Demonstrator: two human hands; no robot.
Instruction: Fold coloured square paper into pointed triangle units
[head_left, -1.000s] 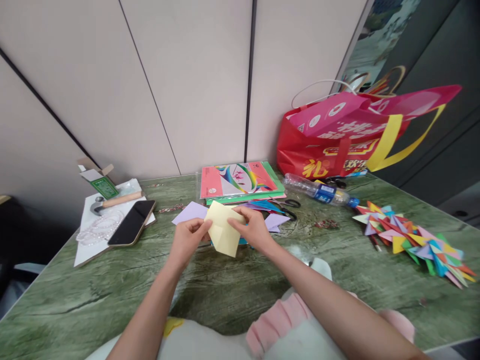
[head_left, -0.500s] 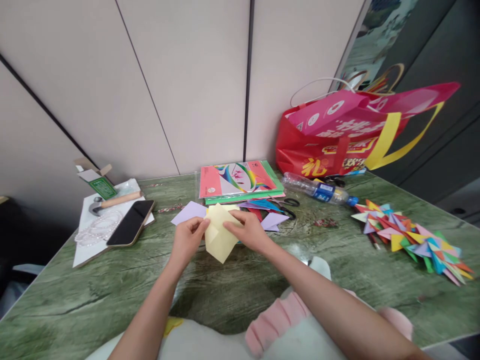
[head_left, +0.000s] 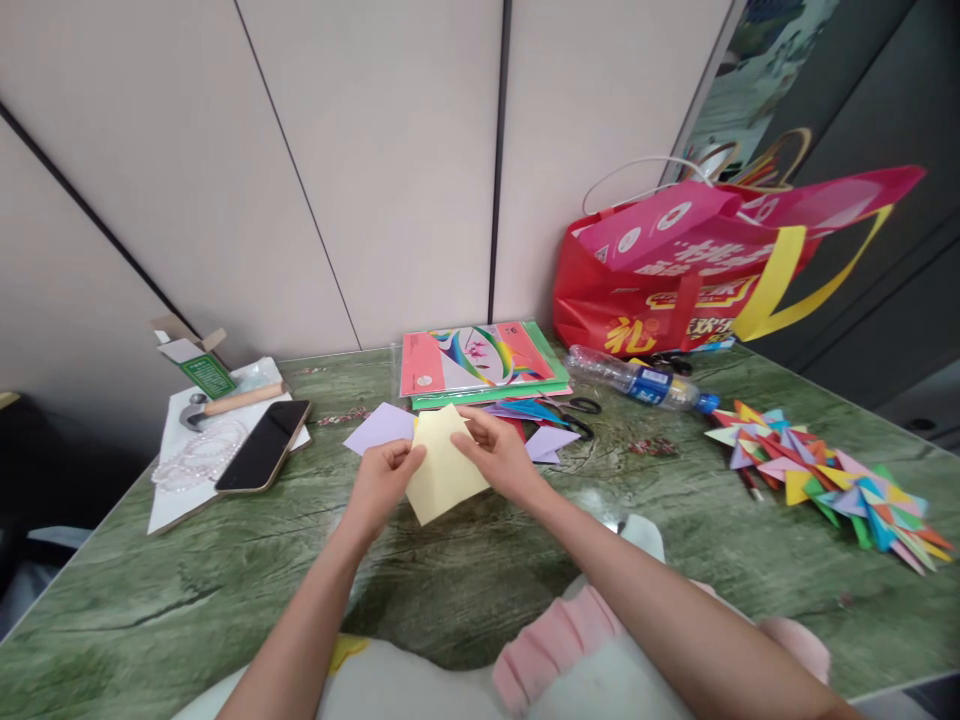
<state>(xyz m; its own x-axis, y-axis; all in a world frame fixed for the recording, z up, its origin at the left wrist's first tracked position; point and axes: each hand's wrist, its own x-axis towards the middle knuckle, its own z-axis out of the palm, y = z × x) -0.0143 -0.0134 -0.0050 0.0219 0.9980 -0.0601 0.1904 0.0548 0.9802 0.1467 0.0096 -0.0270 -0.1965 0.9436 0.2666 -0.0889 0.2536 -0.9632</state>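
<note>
A pale yellow sheet of paper (head_left: 444,470) is held up between both hands, over the green marbled table (head_left: 225,590). My left hand (head_left: 386,480) pinches its left edge between thumb and fingers. On the upper right edge, my right hand (head_left: 499,455) grips the same paper, thumb in front. Behind the hands lie a lilac paper piece (head_left: 380,427) on the left and another lilac piece (head_left: 551,442) on the right. Blue and red folded papers (head_left: 529,410) and black-handled scissors (head_left: 585,405) are partly hidden behind my right hand.
A pink pack of paper (head_left: 480,360) lies near the wall. Left are a phone (head_left: 262,447), a hammer (head_left: 244,400), beads (head_left: 199,453) and a small box (head_left: 202,368). Right are a plastic bottle (head_left: 645,383), a red bag (head_left: 600,290) and many-coloured folded papers (head_left: 832,475).
The yellow paper has turned in my hands, and its lower corner has shifted left. The small fold seen on its front is no longer visible. Both hands still hold it.
</note>
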